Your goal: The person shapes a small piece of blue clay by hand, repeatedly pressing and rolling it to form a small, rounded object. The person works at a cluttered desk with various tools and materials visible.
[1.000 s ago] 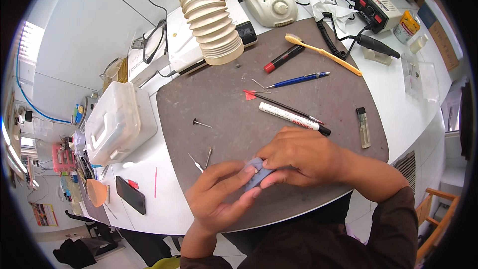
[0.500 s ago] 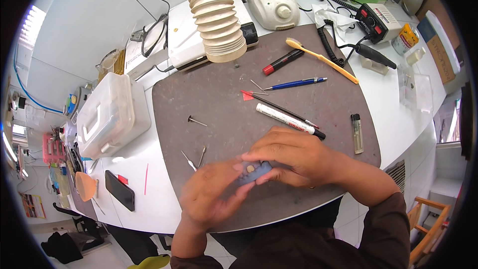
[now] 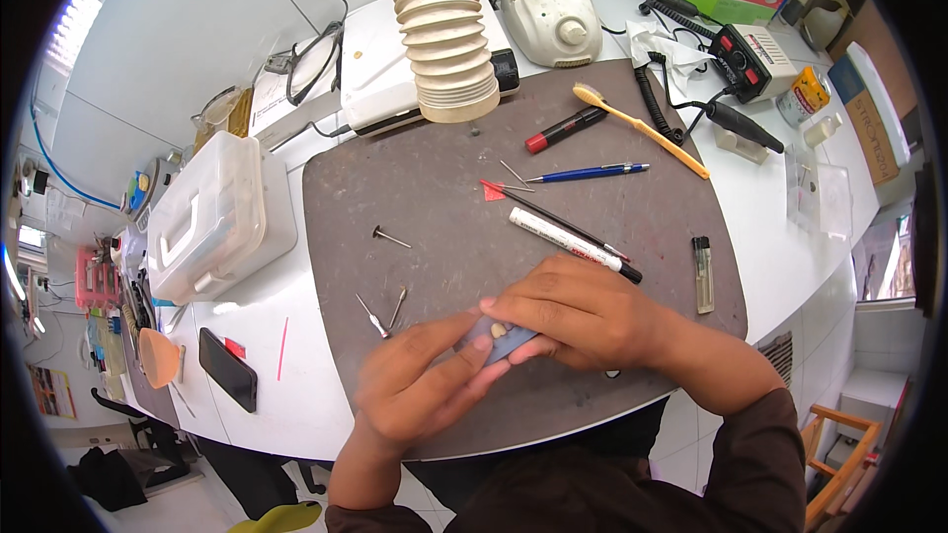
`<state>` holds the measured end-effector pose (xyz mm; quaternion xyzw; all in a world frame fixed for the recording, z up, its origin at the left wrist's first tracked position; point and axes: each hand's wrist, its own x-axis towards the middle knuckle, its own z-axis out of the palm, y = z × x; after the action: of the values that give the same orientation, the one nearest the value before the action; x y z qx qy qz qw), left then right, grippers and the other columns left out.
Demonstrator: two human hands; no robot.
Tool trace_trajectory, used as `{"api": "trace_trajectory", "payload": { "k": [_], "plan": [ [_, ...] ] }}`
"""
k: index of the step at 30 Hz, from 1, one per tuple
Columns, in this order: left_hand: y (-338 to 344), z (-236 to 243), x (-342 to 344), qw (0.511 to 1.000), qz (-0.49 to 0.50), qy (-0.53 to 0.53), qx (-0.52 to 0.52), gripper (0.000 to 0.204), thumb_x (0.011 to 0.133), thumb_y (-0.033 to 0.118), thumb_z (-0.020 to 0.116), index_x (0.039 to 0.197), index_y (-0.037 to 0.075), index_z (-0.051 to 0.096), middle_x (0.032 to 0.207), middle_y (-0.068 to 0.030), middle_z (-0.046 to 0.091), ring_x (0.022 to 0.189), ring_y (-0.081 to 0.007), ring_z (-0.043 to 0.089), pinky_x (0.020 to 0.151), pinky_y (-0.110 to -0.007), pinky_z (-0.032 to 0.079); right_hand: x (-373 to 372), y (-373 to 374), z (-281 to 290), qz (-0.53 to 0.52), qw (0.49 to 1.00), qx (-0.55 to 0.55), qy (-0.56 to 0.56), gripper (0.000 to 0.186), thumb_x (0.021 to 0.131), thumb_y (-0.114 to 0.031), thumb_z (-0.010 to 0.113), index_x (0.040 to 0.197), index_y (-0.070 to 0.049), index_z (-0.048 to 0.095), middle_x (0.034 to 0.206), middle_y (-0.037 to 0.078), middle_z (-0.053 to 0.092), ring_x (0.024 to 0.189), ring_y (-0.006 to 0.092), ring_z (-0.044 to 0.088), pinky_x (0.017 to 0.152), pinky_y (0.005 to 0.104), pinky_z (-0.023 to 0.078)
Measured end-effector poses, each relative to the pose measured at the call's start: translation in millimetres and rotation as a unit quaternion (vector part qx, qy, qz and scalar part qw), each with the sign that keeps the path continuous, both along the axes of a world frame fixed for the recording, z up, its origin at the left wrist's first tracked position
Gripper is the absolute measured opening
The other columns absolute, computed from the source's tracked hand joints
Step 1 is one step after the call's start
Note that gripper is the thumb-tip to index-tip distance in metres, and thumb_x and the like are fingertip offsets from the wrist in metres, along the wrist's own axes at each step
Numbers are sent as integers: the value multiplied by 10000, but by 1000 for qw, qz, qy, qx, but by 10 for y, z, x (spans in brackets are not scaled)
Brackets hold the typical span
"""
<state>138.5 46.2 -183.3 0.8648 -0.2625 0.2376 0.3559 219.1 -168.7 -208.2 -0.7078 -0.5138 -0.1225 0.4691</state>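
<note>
Both hands grip a small blue-grey block (image 3: 509,343), which looks like a dental model, with a cream tooth-shaped piece (image 3: 498,329) on it. My left hand (image 3: 415,385) holds its left side with fingers and thumb curled round it. My right hand (image 3: 578,311) grips it from the right, fingers over the top. They are above the grey-brown mat (image 3: 415,178). Near them lie two thin metal tools (image 3: 373,318), a white marker (image 3: 563,239) with a black cap and a small mounted disc (image 3: 391,237).
Pens (image 3: 588,170), a yellow brush (image 3: 652,133) and a clear vial (image 3: 703,274) lie on the mat. A ribbed hose (image 3: 439,39) hangs at the back. A lidded plastic box (image 3: 217,207) and phone (image 3: 227,370) stand left; motor units (image 3: 553,15) and handpieces (image 3: 741,126) sit behind.
My fingers have shifted round the block, exposing and partly re-covering the cream piece. Both hands are slightly further left in view, and the view has shifted a little.
</note>
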Motion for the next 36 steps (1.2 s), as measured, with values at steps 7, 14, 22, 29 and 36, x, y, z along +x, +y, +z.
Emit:
{"api": "trace_trajectory", "payload": {
  "k": [7,14,22,29,36],
  "plan": [
    [-6,-23,10,1000,-7,-9,-7,317,693,59,898,954,-7,730,1004,-212,725,810,-283,732,666,-331,593,-7,1,-5,7,1000,3,21,478,838,-235,774,1227,26,679,1022,136,700,856,267,682,753,367,549],
    [-12,-75,16,999,-2,-52,14,331,695,52,882,996,25,747,1034,-180,725,807,-267,728,657,-322,578,-11,21,-12,4,1000,17,17,467,777,-163,800,1200,-3,684,1036,111,695,867,267,671,762,365,544],
    [27,-47,87,997,9,-22,75,359,708,21,833,1058,58,759,1090,-140,729,850,-245,723,698,-337,554,-19,29,6,-39,999,-9,9,436,793,-173,833,1171,2,707,986,104,712,819,253,680,724,355,529],
    [-77,-218,-11,966,-34,199,-164,234,835,71,802,1041,11,710,1114,-195,728,895,-259,728,766,-347,575,-77,-21,-48,-67,996,56,-19,502,778,-249,871,1194,-33,693,889,49,688,741,209,636,632,326,491],
    [-119,-436,-69,690,-100,448,-560,518,922,222,781,1301,-20,524,1096,-168,676,884,-274,722,711,-360,613,-34,-95,-1,21,986,35,165,419,849,-263,796,1214,-95,678,947,63,654,845,254,614,721,356,501]
  ]
}}
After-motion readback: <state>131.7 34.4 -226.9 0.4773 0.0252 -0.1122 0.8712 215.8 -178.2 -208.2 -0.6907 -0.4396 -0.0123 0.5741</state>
